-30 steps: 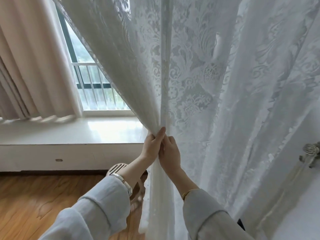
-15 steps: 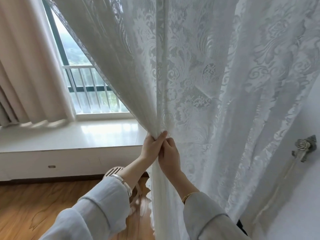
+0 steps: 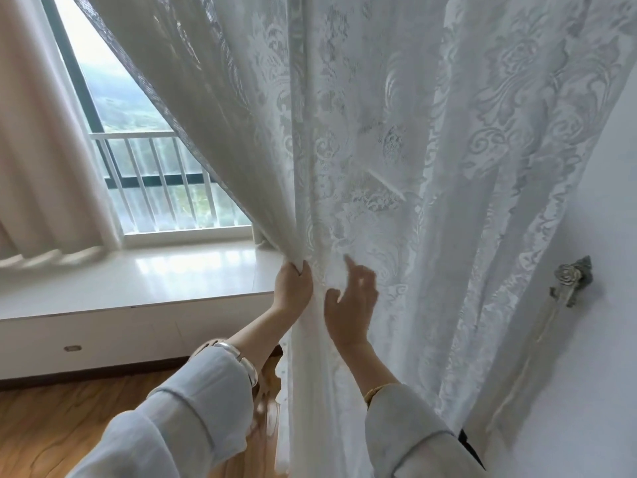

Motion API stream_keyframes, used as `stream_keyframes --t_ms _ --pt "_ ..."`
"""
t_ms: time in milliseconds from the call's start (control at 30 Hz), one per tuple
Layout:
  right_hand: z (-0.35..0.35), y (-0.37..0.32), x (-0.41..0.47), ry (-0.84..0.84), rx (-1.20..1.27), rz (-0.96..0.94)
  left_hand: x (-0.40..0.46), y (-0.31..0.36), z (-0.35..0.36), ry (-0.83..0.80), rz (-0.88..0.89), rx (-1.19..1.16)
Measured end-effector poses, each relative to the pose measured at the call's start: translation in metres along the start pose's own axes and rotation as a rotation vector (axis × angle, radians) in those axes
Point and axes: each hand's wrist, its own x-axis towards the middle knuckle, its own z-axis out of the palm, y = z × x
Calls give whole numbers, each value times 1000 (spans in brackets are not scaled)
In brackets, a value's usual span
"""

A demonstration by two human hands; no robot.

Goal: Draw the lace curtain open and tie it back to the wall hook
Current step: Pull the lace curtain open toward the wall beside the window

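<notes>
No text, label, brand, number or sign can be read anywhere in the view. The lace curtain [image 3: 379,150] around the hands carries only a woven flower and scroll pattern, not letters. The wall hook [image 3: 570,279] to the right of the hands shows only a rose shape, without any writing on it.

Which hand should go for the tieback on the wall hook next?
The right hand: it is open, free, and on the side of the wall hook where the tieback hangs. The left hand grips the gathered lace curtain and should hold it.
</notes>
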Motion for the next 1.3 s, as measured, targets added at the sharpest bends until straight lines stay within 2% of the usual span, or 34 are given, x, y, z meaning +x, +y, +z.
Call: stream_keyframes --t_ms 67,167,267,333,633,767,933,1133,1233,1300 --pt "-8 4 15 138 25 165 3 2 4 0 5 40" --pt "-24 16 39 253 44 287 7 6 12 -10 14 58" --pt "-37 28 55 191 23 453 10 11 25 -16 2 66" --pt "-42 36 60 135 1 488 11 17 35 -31 -1 90" --pt "-48 68 75 -84 18 348 -6 54 113 -212 90 124" --pt "-50 79 73 -85 -9 224 -7 55 133 -326 98 119" --pt "-58 88 74 -199 -29 120 -4 53 143 -326 71 58" --pt "-52 94 75 -233 -58 84 -14 63 141 -357 13 -148" --pt "-54 98 74 -341 -158 65 -16 62 144 -405 63 -146" --pt "-56 99 73 -309 -199 30 -16 62 147 -370 72 -118"
